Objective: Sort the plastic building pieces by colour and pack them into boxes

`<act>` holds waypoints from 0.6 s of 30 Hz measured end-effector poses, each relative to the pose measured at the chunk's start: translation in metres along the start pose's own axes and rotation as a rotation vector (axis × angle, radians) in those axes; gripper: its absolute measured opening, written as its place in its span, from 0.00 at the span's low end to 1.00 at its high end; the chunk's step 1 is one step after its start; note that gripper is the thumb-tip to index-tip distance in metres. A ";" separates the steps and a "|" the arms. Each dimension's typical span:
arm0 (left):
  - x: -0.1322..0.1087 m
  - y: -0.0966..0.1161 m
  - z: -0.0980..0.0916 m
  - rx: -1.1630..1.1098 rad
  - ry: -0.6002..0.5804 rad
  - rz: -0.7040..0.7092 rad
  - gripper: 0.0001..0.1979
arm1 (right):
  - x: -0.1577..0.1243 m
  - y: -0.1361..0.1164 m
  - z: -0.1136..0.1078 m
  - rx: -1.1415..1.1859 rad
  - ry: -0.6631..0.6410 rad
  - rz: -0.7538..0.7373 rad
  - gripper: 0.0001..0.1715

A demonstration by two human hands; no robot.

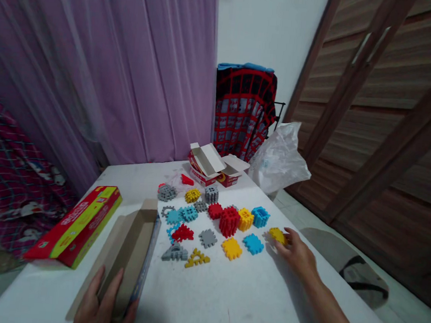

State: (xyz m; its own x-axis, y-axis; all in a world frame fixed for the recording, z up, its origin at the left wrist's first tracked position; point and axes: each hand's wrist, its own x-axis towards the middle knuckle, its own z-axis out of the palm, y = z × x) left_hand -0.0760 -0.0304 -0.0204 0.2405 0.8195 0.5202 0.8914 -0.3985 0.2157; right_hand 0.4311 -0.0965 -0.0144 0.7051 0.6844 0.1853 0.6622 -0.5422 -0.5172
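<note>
My left hand (103,305) grips the near end of a long open cardboard box (132,254), its fingers over the walls and partly inside. The box's bare brown inside faces up. At the right of the table, my right hand (298,249) pinches a yellow notched plastic building piece (277,235) just at or above the tabletop. Close by lie a flat blue piece (254,244) and a flat yellow-orange piece (232,249). Behind them stand a red stack (229,221), a yellow stack (245,219) and a blue stack (260,216) of such pieces.
More grey, teal, red and yellow pieces, such as a grey square (208,238), lie mid-table. A red and yellow box (77,225) rests at left. Two open boxes stand at the back, one red and white (206,163). A white plastic bag (280,157) is beyond the right edge.
</note>
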 end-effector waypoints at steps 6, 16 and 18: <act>-0.002 0.005 -0.001 -0.015 0.099 0.050 0.28 | -0.015 -0.061 -0.034 0.347 0.082 -0.183 0.37; -0.001 0.013 0.007 0.061 0.156 0.116 0.34 | -0.064 -0.295 0.040 0.366 -0.421 -0.778 0.29; -0.002 0.009 0.008 0.104 0.153 0.136 0.34 | -0.063 -0.321 0.056 0.272 -0.421 -0.838 0.31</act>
State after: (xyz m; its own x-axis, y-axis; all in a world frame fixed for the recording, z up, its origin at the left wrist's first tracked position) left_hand -0.0656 -0.0322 -0.0265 0.3068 0.6860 0.6598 0.8916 -0.4497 0.0530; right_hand 0.1596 0.0619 0.0931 -0.1511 0.9436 0.2945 0.7893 0.2946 -0.5388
